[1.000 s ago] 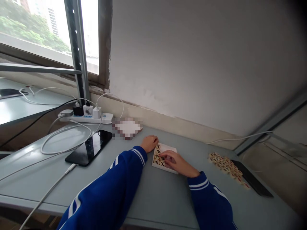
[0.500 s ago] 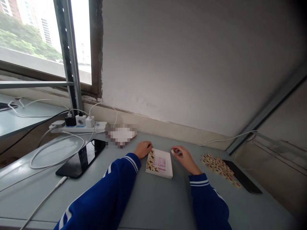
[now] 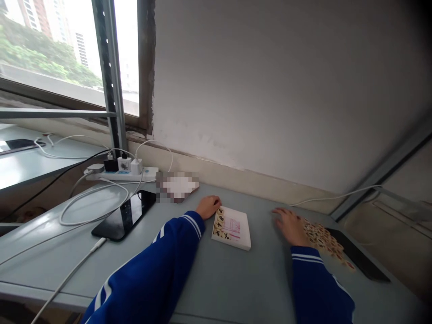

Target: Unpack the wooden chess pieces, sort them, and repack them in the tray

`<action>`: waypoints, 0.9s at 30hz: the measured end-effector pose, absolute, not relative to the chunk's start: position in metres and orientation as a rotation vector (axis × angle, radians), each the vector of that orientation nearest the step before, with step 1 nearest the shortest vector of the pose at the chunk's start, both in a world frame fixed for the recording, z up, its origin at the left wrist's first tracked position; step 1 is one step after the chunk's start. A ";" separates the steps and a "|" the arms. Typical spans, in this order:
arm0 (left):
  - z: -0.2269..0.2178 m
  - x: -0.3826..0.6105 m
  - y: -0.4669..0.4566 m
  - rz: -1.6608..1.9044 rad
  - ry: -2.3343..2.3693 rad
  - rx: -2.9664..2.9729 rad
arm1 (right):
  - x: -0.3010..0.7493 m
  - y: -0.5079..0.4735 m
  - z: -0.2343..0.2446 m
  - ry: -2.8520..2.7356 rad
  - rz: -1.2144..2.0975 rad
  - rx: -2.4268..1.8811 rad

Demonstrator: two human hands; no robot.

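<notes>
A white, thick, book-like box (image 3: pixel 243 234) with pink line drawings lies flat before me. Several round Chinese chess pieces (image 3: pixel 221 219) with black characters line its left edge and lower left corner. My left hand (image 3: pixel 208 207) rests at the box's far left corner, fingers curled together against it; their tips are partly hidden. To the right of the box, my right hand (image 3: pixel 289 225) hovers low over the desk, fingers apart, and no piece shows in it. Just beyond that hand spreads a heap of more chess pieces (image 3: pixel 324 238), partly covered by it.
A dark flat object (image 3: pixel 362 258) lies right of the heap. On the left are a black phone (image 3: pixel 124 216) with a white charging cable (image 3: pixel 79 263) and a power strip (image 3: pixel 150 173) with chargers. A blurred-out item (image 3: pixel 178 186) sits near the wall on the grey desk (image 3: pixel 232 283).
My right hand, which held a chess piece beside the box, has moved right to the heap and its fingers have spread. My left hand stays at the box corner. The view has shifted slightly.
</notes>
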State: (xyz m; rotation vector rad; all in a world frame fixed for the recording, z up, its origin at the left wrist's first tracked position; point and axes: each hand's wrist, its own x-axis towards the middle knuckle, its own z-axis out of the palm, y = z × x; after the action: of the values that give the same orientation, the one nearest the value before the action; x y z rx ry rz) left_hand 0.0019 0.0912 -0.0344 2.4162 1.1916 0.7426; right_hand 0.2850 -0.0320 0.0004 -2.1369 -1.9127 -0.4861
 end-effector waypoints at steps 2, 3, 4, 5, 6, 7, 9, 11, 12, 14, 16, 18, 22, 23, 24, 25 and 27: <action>-0.035 0.002 0.092 0.738 1.194 2.420 | 0.243 -0.028 0.010 -2.127 -0.125 -1.761; -0.035 0.002 0.092 0.741 1.193 2.426 | 0.221 -0.028 0.012 -2.241 0.124 -1.571; -0.035 0.002 0.092 0.747 1.193 2.433 | 0.200 -0.028 0.014 -2.346 0.371 -1.425; -0.035 0.002 0.091 0.751 1.194 2.439 | 0.182 -0.029 0.014 -2.402 0.548 -1.322; -0.035 0.002 0.091 0.751 1.196 2.442 | 0.167 -0.030 0.013 -2.411 0.658 -1.264; -0.034 0.002 0.090 0.748 1.199 2.443 | 0.157 -0.032 0.011 -2.403 0.721 -1.237; -0.034 0.002 0.089 0.745 1.205 2.442 | 0.148 -0.036 0.008 -2.349 0.735 -1.229; -0.033 0.002 0.088 0.743 1.205 2.442 | 0.149 -0.039 0.006 -2.311 0.716 -1.214; -0.033 0.002 0.088 0.745 1.206 2.443 | 0.152 -0.040 0.006 -2.296 0.702 -1.209; -0.034 0.002 0.088 0.750 1.196 2.452 | 0.160 -0.039 0.008 -2.260 0.654 -1.229; -0.035 0.002 0.089 0.755 1.179 2.464 | 0.171 -0.035 0.010 -2.218 0.583 -1.289; -0.036 0.002 0.090 0.752 1.166 2.465 | 0.187 -0.029 0.010 -2.158 0.462 -1.384; -0.037 -0.003 0.088 0.744 1.111 2.431 | 0.243 -0.017 -0.005 -1.970 0.044 -1.685; -0.036 -0.004 0.087 0.764 1.100 2.417 | 0.259 -0.015 -0.011 -1.917 -0.056 -1.773; -0.036 -0.006 0.087 0.795 1.097 2.402 | 0.275 -0.013 -0.017 -1.878 -0.106 -1.845; -0.036 -0.007 0.086 0.834 1.103 2.388 | 0.290 -0.012 -0.024 -1.842 -0.123 -1.906; -0.036 -0.009 0.086 0.887 1.130 2.366 | 0.312 -0.012 -0.035 -1.783 -0.164 -2.032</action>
State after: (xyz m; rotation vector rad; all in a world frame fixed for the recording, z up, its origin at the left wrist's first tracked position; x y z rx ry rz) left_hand -0.0094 0.0861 -0.0359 2.3661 1.1302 0.8873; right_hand 0.3117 -0.0119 -0.0352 -2.0319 -1.7825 -0.1638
